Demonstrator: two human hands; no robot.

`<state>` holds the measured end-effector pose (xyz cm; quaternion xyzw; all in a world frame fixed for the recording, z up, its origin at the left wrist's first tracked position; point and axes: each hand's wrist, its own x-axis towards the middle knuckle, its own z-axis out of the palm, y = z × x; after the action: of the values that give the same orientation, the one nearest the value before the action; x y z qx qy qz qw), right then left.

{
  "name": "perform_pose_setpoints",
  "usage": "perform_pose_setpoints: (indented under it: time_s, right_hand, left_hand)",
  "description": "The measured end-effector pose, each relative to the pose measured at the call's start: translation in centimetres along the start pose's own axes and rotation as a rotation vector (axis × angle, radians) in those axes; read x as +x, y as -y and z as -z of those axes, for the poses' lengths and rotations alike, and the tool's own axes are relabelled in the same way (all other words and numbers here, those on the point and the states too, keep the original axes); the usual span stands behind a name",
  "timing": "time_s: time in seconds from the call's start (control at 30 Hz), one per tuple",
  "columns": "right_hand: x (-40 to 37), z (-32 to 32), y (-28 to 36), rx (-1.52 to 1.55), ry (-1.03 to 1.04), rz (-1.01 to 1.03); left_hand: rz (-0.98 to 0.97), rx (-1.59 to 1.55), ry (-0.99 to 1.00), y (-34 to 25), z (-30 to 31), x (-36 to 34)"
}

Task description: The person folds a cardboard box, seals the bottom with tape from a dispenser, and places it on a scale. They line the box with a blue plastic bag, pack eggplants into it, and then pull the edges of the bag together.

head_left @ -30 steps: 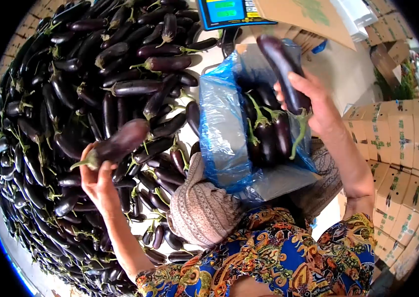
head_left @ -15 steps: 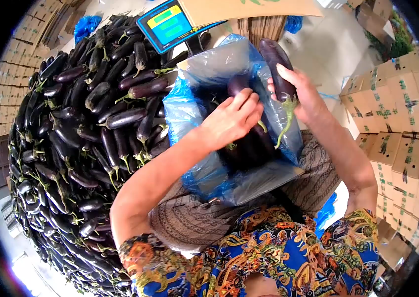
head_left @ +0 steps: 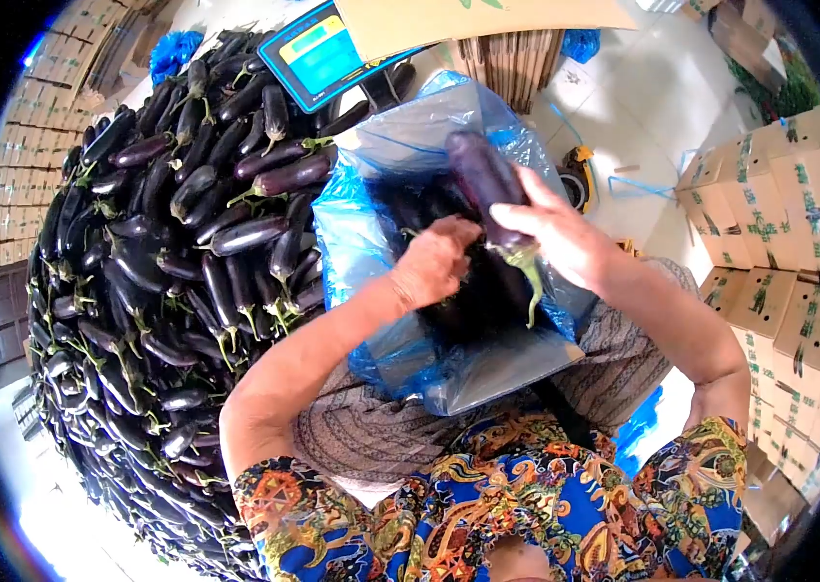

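My right hand grips a long dark purple eggplant by its stem end, holding it over the mouth of a box lined with a blue plastic bag. My left hand reaches down into the bag among the eggplants packed there; its fingers are curled and partly hidden, so what they touch is unclear. A large heap of eggplants fills the left side.
A digital scale display sits behind the bag under a cardboard flap. Stacks of printed cardboard boxes line the right. A tape dispenser lies on the floor beyond the bag. Patterned cloth covers my lap.
My left hand carried an eggplant from the heap into the bag and has pushed deeper in. My right hand moved its eggplant left, over the bag's opening.
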<state>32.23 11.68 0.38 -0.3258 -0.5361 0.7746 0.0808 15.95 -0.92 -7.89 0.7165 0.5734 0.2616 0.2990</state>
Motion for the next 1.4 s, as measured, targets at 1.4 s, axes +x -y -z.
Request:
perform_pose_setpoints:
  time_s: [1.4]
  right_hand:
    - [1.4,-1.4,1.8,-1.521,-0.222,0.525]
  left_hand:
    - [-0.003,0.366,-0.140,-3.9,4.7,-1.8]
